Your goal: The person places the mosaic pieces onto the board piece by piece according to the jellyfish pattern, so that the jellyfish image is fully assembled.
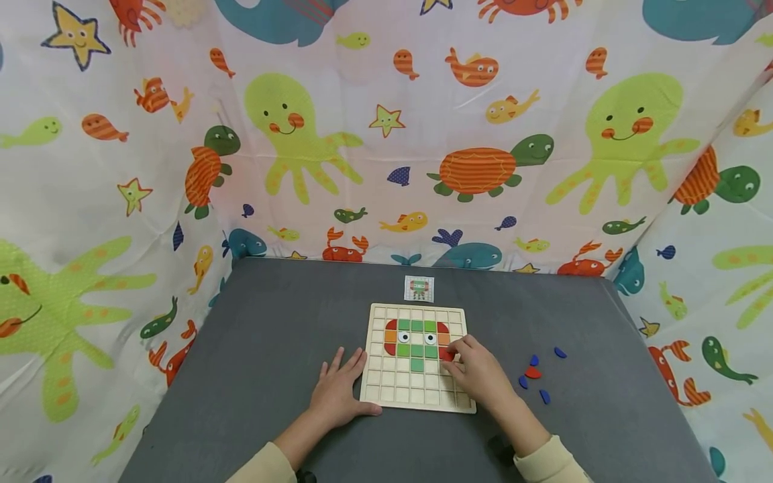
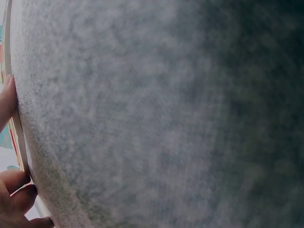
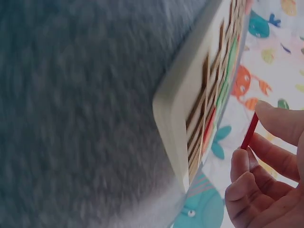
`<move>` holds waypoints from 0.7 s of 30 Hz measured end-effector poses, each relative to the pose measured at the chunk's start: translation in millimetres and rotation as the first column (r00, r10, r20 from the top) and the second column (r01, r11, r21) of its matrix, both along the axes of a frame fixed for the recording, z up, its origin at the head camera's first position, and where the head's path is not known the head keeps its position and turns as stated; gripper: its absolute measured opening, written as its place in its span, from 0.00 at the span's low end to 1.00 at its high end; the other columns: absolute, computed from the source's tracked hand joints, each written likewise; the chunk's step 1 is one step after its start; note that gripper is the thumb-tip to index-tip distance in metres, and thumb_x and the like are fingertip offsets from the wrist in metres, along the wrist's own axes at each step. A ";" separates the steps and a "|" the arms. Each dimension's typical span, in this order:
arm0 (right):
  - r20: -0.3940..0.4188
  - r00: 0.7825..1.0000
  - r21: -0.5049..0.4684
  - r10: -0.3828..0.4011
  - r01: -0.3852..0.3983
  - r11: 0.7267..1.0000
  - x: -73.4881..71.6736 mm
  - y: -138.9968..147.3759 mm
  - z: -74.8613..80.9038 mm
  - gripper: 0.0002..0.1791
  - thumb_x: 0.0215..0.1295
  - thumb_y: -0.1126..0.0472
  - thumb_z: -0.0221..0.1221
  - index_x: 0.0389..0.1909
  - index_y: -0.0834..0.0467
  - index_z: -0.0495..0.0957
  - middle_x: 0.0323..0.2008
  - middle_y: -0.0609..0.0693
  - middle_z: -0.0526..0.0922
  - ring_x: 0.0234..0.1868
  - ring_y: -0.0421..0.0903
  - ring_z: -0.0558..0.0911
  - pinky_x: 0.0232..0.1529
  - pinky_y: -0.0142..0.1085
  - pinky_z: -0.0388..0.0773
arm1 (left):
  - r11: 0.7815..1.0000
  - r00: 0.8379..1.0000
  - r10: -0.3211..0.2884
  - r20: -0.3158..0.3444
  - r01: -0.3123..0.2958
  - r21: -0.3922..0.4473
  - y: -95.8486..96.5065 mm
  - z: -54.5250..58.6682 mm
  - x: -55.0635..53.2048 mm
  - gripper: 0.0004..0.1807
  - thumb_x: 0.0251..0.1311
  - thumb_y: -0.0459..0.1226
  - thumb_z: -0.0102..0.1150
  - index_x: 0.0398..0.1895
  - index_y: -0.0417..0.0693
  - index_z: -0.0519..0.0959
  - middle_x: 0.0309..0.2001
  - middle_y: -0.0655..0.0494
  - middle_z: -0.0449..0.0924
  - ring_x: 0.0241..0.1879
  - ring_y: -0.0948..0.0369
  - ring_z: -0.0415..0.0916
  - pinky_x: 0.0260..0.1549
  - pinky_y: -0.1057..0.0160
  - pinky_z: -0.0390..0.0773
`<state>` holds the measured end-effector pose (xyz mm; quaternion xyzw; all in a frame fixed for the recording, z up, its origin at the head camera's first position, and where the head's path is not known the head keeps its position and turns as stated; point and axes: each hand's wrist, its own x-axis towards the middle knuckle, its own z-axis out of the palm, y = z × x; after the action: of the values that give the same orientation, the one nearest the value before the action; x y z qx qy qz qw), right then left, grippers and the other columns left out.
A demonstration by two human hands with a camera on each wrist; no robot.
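A wooden grid board [image 1: 386,396] lies on the table, bearing red, orange and green pieces and two round eye tiles, one of them a white tile with a dark dot [image 1: 404,337]. Over its right side, my right hand [image 1: 480,372] pinches a thin red piece [image 3: 250,130] between thumb and fingers, held above the board surface in the right wrist view. My left hand [image 1: 339,389] rests at the board's lower left corner, fingers spread along the left edge and thumb by the front edge. Left fingertips [image 2: 14,180] touch the board's side in the left wrist view.
A small picture card [image 1: 419,288] with a figure on a grid lies behind the board. Right of the right hand are several loose blue pieces [image 1: 545,396] and a red piece [image 1: 533,372] on the grey table [image 1: 272,335]. A sea-animal curtain [image 1: 374,80] surrounds the table.
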<state>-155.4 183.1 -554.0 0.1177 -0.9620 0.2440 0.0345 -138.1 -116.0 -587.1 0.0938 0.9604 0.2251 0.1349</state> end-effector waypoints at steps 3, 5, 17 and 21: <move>-0.022 0.999 0.040 0.040 -0.039 0.998 1.3 -6.3 -2.8 0.14 0.58 0.55 0.73 0.41 0.57 0.84 0.38 0.47 0.80 0.31 0.39 0.75 0.35 0.38 0.80 | 1.000 1.000 -0.003 0.007 0.003 -0.004 0.4 0.6 -0.3 0.66 0.35 0.66 0.78 0.80 0.53 0.58 0.80 0.56 0.55 0.81 0.44 0.40 0.73 0.32 0.45; -0.028 0.997 0.066 0.067 -0.065 0.996 1.3 -9.6 -5.2 0.13 0.58 0.54 0.73 0.40 0.56 0.84 0.37 0.47 0.79 0.31 0.39 0.74 0.35 0.39 0.79 | 1.000 1.000 -0.004 0.006 0.004 -0.005 0.5 0.7 -0.2 0.66 0.35 0.66 0.77 0.80 0.53 0.58 0.80 0.57 0.55 0.81 0.45 0.40 0.73 0.33 0.45; 0.008 0.996 0.140 0.091 -0.091 0.986 -1.6 -24.9 -11.6 0.12 0.55 0.55 0.75 0.36 0.53 0.83 0.33 0.44 0.75 0.29 0.39 0.70 0.30 0.36 0.73 | 1.000 1.000 -0.002 -0.018 0.002 0.000 0.0 2.1 2.1 0.66 0.35 0.66 0.78 0.79 0.51 0.60 0.79 0.55 0.57 0.80 0.43 0.42 0.72 0.32 0.48; 0.017 0.997 0.137 0.075 -0.077 0.988 -0.3 -26.9 -10.8 0.12 0.56 0.55 0.75 0.37 0.54 0.84 0.33 0.45 0.76 0.29 0.39 0.70 0.30 0.35 0.74 | 1.000 1.000 -0.002 -0.011 0.002 -0.001 0.5 0.3 1.5 0.66 0.35 0.66 0.78 0.79 0.52 0.59 0.79 0.55 0.56 0.80 0.43 0.41 0.73 0.32 0.47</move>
<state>-155.6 156.2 -564.7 0.1549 -0.9715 0.1789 0.0114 -136.6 -115.5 -586.8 0.0959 0.9612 0.2238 0.1298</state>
